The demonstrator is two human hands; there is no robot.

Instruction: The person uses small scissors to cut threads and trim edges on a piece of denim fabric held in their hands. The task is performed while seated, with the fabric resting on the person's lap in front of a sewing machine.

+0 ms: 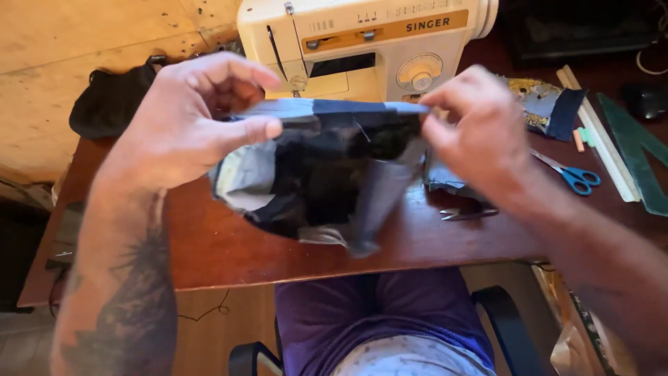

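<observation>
Dark wooden table (229, 251), cream sewing machine (362, 42) at 12 o'clock. Unfinished black-and-grey patchwork fabric piece (320, 181) held mid-air, centre; not under the needle. Left hand (184, 125) and right hand (473, 132) pinched its top edge. Blue-handled scissors (574, 175) at 3 o'clock.

A reddish-brown wooden table (229, 247) carries everything. At twelve o'clock stands a cream sewing machine (362, 42). At ten o'clock a black cloth bundle (111, 101) lies over the edge. At three o'clock lie blue-handled scissors (574, 175), with small metal snips (467, 213) nearer the middle. At two o'clock sit a patterned fabric scrap (546, 104), a pale ruler (602, 136) and a green triangle ruler (640, 157)
</observation>
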